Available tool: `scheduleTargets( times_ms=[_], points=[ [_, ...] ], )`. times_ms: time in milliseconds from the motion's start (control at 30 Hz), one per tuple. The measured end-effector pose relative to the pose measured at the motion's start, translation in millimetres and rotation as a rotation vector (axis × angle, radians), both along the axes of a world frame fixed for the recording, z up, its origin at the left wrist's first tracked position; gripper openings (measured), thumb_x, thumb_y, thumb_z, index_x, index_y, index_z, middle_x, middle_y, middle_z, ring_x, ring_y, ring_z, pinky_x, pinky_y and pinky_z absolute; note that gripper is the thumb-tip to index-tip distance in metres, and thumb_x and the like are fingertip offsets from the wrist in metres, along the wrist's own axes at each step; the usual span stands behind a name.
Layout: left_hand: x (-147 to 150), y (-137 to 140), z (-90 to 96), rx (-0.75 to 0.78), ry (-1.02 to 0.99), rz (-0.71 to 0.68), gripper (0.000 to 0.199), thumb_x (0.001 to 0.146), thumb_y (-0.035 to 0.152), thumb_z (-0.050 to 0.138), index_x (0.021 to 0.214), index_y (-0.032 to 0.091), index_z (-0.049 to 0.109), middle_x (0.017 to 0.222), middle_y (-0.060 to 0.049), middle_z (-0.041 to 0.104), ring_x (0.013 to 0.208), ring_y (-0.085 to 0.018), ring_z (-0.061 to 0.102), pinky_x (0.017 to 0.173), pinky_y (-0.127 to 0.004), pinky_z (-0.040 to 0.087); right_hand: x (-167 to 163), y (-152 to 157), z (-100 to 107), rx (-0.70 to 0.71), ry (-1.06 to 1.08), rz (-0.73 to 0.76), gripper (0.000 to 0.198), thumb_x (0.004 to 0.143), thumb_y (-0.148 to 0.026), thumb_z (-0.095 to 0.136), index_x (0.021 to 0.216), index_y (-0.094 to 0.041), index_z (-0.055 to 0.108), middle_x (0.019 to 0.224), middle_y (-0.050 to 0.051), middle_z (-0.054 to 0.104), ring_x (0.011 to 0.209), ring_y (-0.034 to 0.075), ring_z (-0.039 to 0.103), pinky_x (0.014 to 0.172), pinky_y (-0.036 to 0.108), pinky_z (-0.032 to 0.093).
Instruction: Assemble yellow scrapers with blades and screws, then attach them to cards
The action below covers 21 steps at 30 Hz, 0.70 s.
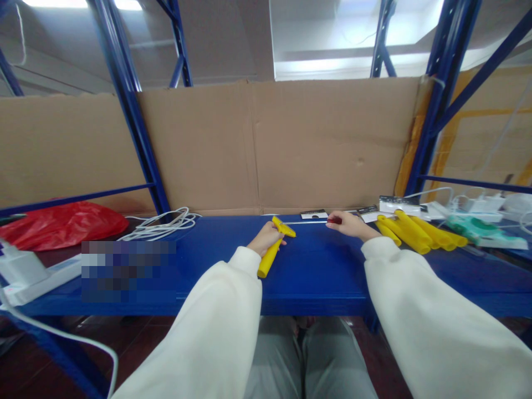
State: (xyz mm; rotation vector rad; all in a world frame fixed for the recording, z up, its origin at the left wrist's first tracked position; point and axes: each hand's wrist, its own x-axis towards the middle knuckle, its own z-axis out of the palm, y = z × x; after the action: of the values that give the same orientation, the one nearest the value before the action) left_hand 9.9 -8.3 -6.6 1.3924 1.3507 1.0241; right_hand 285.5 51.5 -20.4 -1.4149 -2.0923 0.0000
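Note:
My left hand (266, 239) is closed around a yellow T-shaped tool (269, 261), holding it by its tube-like handle with the crosspiece at the top. My right hand (348, 224) pinches the red handle of what looks like a screwdriver (310, 223). Its thin silvery shaft points left, toward the yellow crosspiece. Whether the tip touches the crosspiece I cannot tell. Right of my right hand lie several similar yellow handles (409, 231) in a pile. A small black-and-white packet (314, 214) lies behind the shaft.
The blue tabletop (224, 271) ends at a cardboard panel (324, 144) between blue posts. On the left are a red plastic bag (78, 221), coiled white cable (168, 224) and a power strip (50, 280). White boxes (399, 206) and a green-and-white item (482, 230) stand right.

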Motion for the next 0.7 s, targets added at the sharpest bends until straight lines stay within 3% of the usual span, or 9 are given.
scheduleTargets(
  times_ms=[700],
  points=[
    [0.9, -0.8, -0.4, 0.001, 0.008, 0.020, 0.032, 0.082, 0.003, 0.054, 0.111, 0.014, 0.046, 0.098, -0.008, 0.065, 0.056, -0.009, 0.061, 0.040, -0.016, 0.039, 3.8, 4.0, -3.0, 0.014, -0.023, -0.009, 0.026, 0.079, -0.045, 0.063, 0.092, -0.023, 0.069, 0.082, 0.005, 0.072, 0.079, 0.022, 0.064, 0.071, 0.031, 0.048]
  ],
)
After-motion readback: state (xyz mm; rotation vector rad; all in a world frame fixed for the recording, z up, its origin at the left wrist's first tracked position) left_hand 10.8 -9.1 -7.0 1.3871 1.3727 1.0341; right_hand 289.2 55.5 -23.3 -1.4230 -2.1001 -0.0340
